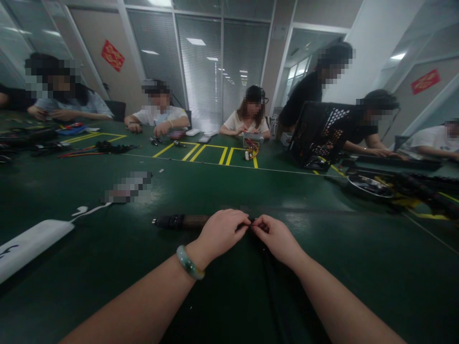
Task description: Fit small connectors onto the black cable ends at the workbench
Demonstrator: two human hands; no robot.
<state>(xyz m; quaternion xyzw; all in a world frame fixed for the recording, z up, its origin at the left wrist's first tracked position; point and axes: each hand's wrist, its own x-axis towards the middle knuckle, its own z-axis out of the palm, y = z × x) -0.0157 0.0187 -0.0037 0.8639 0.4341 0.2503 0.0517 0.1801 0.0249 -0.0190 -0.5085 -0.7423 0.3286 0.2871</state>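
A dark cylindrical tool [181,221], which looks like an electric screwdriver, lies sideways on the green table with its metal tip pointing left. My left hand [222,234], a jade bangle on its wrist, lies over the tool's rear part and hides it. Its fingers are pinched together just past there. Fingertips almost touching it, my right hand [274,236] is pinched closed too. What sits between the fingertips is small, dark and mostly hidden. A black cable [270,286] runs from beneath my hands toward me.
A white power strip [36,243] with a cable lies at left, near a blurred-out device [129,186]. Across the green table [201,186] several people work among wires and parts. A black computer case [315,136] and a metal bowl [369,187] stand at right.
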